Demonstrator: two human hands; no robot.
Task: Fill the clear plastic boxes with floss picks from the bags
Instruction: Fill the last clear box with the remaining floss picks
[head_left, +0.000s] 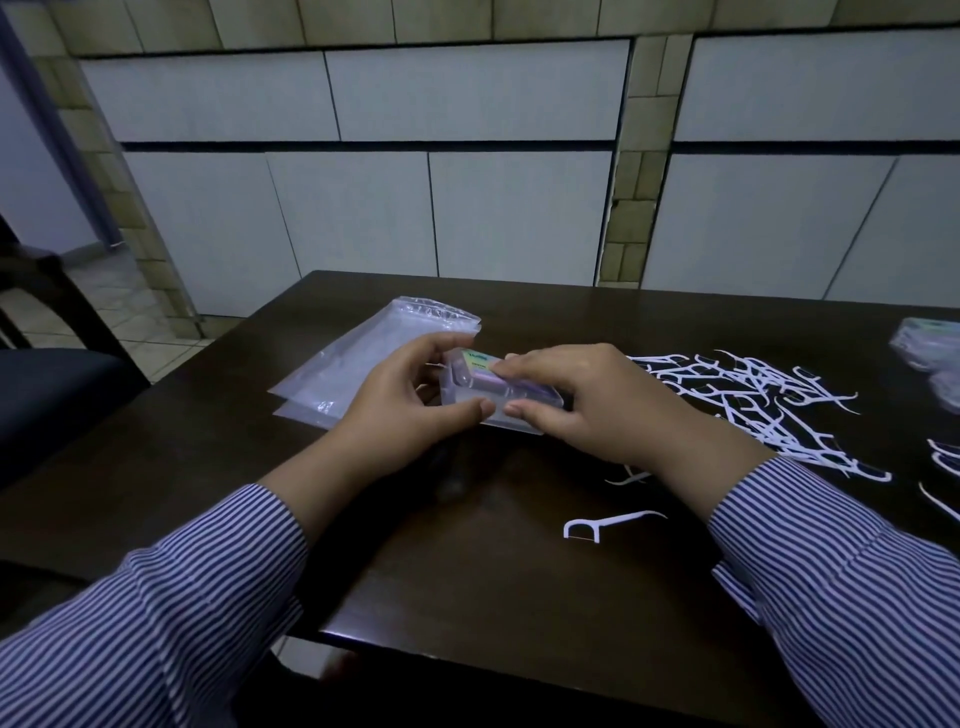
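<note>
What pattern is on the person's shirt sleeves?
Thin blue-and-white stripes, seen on both sleeves in the head view, the only view.

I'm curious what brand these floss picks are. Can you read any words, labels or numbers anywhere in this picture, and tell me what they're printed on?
Nothing can be read for certain.
Clear plastic box, held by the left hand and right hand: a shiny colourful label with dark print, too small and blurred to read.
Boxes at the table's far right: a greenish label, blurred, unreadable.
Plastic bags: no print visible.
Loose floss picks: no markings visible.
</note>
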